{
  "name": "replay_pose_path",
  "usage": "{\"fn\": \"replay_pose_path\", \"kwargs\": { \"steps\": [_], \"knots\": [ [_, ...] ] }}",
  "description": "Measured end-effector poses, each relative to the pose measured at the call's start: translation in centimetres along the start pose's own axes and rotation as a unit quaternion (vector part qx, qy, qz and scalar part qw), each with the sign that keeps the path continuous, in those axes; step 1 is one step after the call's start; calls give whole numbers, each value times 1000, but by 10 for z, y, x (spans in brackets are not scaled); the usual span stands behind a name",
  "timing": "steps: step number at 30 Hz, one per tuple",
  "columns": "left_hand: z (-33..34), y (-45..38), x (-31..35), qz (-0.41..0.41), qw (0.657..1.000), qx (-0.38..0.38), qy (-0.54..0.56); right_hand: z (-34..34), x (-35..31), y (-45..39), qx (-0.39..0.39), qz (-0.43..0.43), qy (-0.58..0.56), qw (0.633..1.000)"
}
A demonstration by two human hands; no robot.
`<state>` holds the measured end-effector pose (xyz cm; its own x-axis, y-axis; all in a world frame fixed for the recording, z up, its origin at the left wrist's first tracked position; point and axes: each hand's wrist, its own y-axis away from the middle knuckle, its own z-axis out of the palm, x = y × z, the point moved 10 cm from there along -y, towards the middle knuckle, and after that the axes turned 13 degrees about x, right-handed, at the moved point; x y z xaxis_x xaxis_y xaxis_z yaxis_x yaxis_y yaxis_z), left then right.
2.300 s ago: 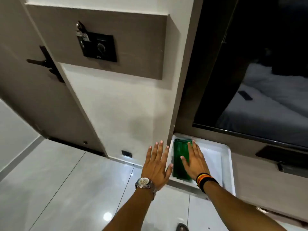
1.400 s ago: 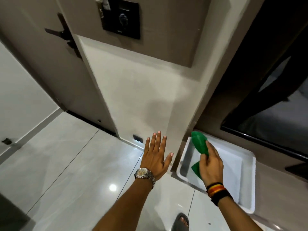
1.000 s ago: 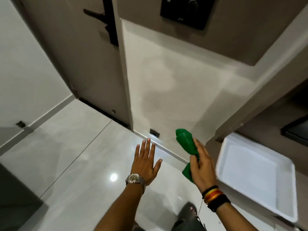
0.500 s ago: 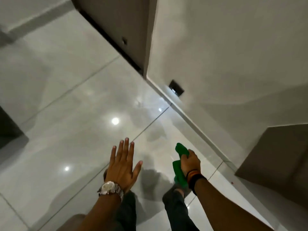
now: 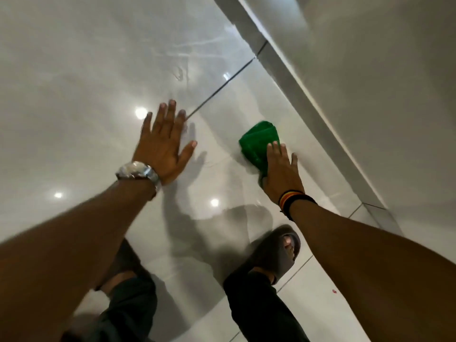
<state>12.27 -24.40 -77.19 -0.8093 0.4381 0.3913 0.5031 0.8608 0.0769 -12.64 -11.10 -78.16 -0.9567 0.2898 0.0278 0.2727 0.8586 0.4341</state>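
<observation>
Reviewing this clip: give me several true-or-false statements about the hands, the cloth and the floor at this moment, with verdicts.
1. The right hand presses a green cloth onto the glossy tiled floor. True.
2. The left hand grips the cloth too. False: it is spread open, apart from the cloth.
3. A silver wristwatch sits on the left wrist. True.
4. The cloth lies in a white tray. False: it is on the floor, near the skirting.
5. The person is barefoot. False: a grey sandal shows on one foot.
</observation>
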Motion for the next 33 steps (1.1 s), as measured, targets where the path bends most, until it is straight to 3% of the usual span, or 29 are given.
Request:
{"fn": "replay_pose_path", "kwargs": {
  "steps": [4, 8, 14, 19, 27, 30, 33],
  "knots": [
    [30, -51, -43, 32, 998, 35, -50, 31, -6, -20, 66, -112, -12, 991],
    [50, -97, -69, 28, 995, 62, -67, 51, 7, -44, 108, -121, 4, 987],
    [53, -117, -73, 16, 989, 138, -50, 53, 81, -50, 161, 6, -5, 987],
    [50, -117, -71, 15, 990, 137, -31, 41, 99, -74, 137, 2, 7, 991],
    [50, -120, -70, 14, 990, 136, -38, -38, -41, -220, 252, -48, -63, 965],
    [49, -120, -73, 9, 990, 134, -52, -60, -88, -265, 259, -60, -66, 962],
    [48, -119, -72, 9, 990, 131, -54, -60, -90, -256, 251, -112, -79, 958]
  ]
}}
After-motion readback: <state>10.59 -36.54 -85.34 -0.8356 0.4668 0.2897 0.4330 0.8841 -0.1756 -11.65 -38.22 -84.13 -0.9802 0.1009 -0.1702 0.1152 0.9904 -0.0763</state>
